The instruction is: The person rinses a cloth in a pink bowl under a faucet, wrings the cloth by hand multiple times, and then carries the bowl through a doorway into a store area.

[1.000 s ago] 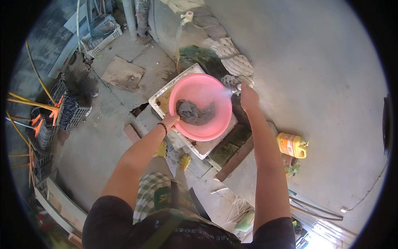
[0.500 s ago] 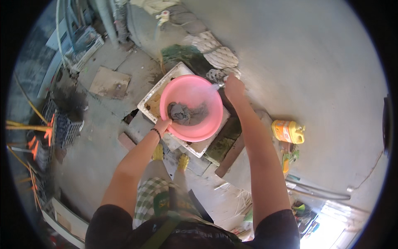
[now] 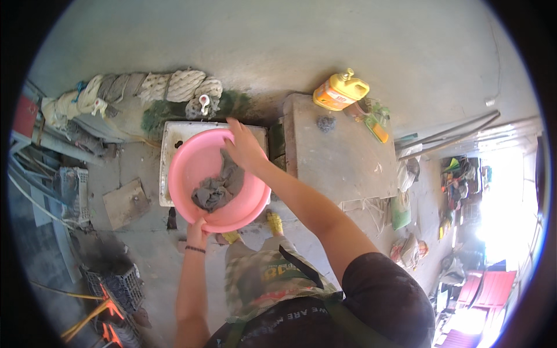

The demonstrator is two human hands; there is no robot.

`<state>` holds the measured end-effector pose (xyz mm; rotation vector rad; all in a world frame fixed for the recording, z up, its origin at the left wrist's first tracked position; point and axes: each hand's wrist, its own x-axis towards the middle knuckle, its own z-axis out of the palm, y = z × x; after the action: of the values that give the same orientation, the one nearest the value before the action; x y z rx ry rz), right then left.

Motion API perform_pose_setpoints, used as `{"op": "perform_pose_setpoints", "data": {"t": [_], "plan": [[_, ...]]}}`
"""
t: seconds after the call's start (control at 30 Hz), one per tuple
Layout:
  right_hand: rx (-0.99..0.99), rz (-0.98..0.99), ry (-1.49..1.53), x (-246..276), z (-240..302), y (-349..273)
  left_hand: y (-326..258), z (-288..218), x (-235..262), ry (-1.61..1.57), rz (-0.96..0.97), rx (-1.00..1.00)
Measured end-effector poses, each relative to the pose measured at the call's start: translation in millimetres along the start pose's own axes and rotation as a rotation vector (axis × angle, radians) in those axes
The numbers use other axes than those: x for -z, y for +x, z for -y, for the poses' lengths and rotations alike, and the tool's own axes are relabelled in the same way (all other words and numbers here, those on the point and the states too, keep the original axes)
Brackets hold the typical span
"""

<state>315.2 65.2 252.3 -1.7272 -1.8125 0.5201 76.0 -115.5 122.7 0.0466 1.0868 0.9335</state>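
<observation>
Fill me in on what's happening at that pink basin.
A person is bent over a pink plastic basin that sits on a white sink below a tap. The left hand grips the basin's near rim, while the right hand reaches in from the far side, onto a wet grey cloth bunched in the bottom. Beside the sink stands a concrete slab table with a yellow detergent jug at its far edge.

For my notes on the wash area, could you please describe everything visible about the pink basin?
The pink basin is round, smooth and plastic-looking, resting on a white sink. Wet grey cloth lies inside. The left hand grips its near rim; the right hand reaches in from the far side, touching the cloth.
</observation>
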Motion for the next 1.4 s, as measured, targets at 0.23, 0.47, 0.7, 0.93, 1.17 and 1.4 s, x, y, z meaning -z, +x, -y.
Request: {"op": "perform_pose_setpoints", "data": {"t": [0.23, 0.47, 0.7, 0.93, 1.17, 1.4], "plan": [[-0.287, -0.087, -0.129, 134.0, -44.8, -129.9, -69.0, 1.2, -74.5, 0.097, 0.046, -0.069], [-0.465, -0.239, 0.174, 191.3, -148.4, -171.0, -87.7, 44.6, -157.1, 0.213, 0.168, -0.116], [-0.390, -0.363, 0.215, 256.9, -260.8, -193.9, -54.6, 154.4, -213.9, 0.156, 0.182, 0.058], [-0.429, -0.440, 0.130, 291.6, -352.4, -220.8, -49.1, 215.7, -290.4, 0.249, 0.193, 0.016], [-0.208, -0.306, -0.403, 322.3, -315.0, -211.6, -24.8, 224.3, -309.4, 0.353, 0.139, 0.073], [-0.073, 0.230, -0.503, 238.0, -322.8, -192.8, -29.2, 235.4, -303.7, 0.947, -0.155, -0.684]]}}
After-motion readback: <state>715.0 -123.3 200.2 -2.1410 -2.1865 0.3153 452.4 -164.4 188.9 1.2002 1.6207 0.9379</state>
